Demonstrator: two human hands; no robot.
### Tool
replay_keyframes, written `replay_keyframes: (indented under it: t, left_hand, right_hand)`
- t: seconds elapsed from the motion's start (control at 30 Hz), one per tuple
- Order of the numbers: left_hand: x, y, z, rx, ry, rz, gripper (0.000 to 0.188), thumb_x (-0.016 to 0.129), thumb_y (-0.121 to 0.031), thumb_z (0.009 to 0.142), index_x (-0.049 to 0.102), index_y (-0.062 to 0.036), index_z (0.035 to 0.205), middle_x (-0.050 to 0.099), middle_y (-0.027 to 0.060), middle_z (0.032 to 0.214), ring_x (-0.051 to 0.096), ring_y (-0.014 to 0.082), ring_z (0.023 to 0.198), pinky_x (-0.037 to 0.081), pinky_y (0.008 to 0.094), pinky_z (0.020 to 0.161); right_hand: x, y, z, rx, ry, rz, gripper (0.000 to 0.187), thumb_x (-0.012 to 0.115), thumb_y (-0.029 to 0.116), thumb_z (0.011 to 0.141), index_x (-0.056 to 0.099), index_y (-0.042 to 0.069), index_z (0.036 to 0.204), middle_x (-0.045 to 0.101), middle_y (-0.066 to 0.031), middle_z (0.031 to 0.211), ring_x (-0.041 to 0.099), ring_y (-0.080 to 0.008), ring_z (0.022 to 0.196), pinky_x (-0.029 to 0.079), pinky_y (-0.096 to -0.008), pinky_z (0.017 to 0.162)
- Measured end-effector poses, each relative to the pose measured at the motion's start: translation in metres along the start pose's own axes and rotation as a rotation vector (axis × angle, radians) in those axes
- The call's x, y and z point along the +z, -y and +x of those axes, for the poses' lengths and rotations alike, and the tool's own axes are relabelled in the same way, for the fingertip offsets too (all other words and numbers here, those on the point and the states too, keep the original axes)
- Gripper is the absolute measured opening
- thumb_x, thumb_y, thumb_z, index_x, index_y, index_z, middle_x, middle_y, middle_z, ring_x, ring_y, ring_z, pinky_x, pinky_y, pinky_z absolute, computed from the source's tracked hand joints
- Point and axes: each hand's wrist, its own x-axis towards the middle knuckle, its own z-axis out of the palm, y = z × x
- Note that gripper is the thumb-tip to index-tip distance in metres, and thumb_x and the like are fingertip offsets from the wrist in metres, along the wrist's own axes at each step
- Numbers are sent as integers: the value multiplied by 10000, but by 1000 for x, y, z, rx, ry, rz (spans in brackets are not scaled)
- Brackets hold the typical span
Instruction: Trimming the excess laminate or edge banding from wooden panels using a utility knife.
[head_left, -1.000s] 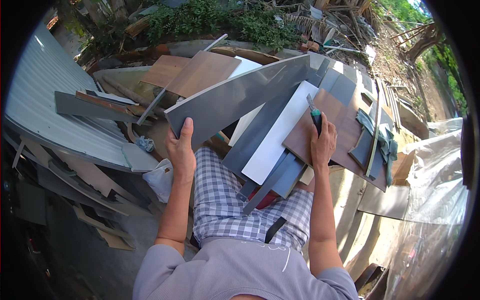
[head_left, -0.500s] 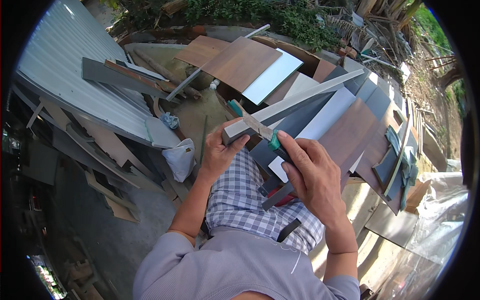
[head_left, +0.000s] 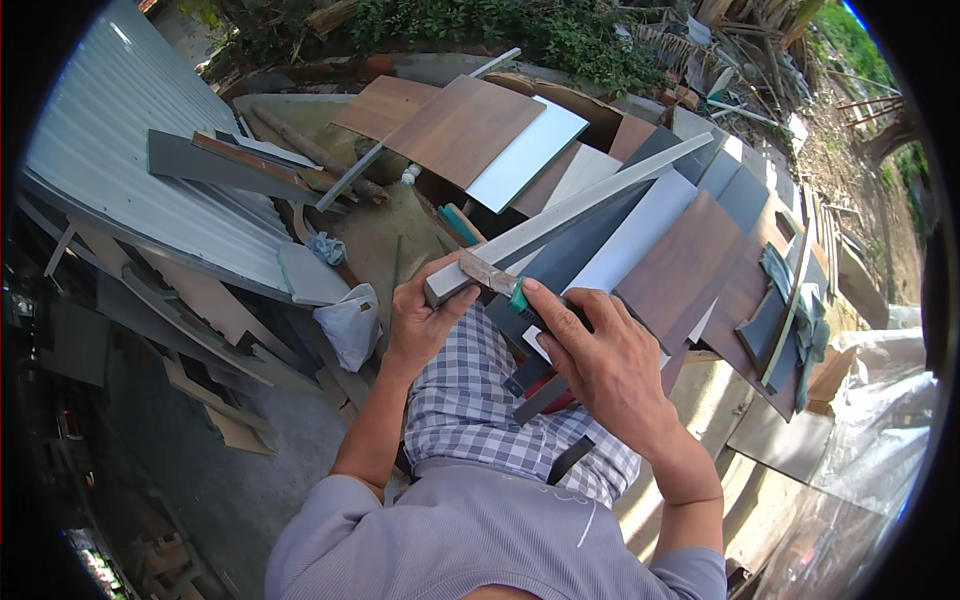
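The left hand grips with its thumb on the right, left forearm slanting rightward. The right hand is curled, forefinger extended to the far left.

Here's the board running out from the left hand, over the stack, with the knife across its near end and the right hand just right of that. Out left, the bag, then the sheet farther left. On the stack's right side, the rag; nearer, at far right, the plastic. Shrubs behind it all!
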Motion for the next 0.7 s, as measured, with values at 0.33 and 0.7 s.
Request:
replay_keyframes:
  t: [0.33, 0.7]
  left_hand:
    - [2, 1, -1, 42, -30, 28, 328, 683, -138, 845, 604, -20, 1140, 685, 92, 1008, 640, 110, 878, 511, 252, 746]
    - [2, 1, -6, 8, -27, 14, 337, 683, -121, 843, 602, 1, 1147, 672, 90, 1048, 615, 101, 861, 488, 240, 761]
  right_hand:
    - [-2, -53, -2, 130, -90, -175, 488, 654, 195, 833, 518, 247, 1299, 569, -72, 921, 599, -203, 810, 522, -331, 652]
    - [-13, -107, -2, 272, -69, -254, 428, 582, 205, 893, 503, 253, 1311, 579, -72, 937, 609, -228, 827, 514, -349, 681]
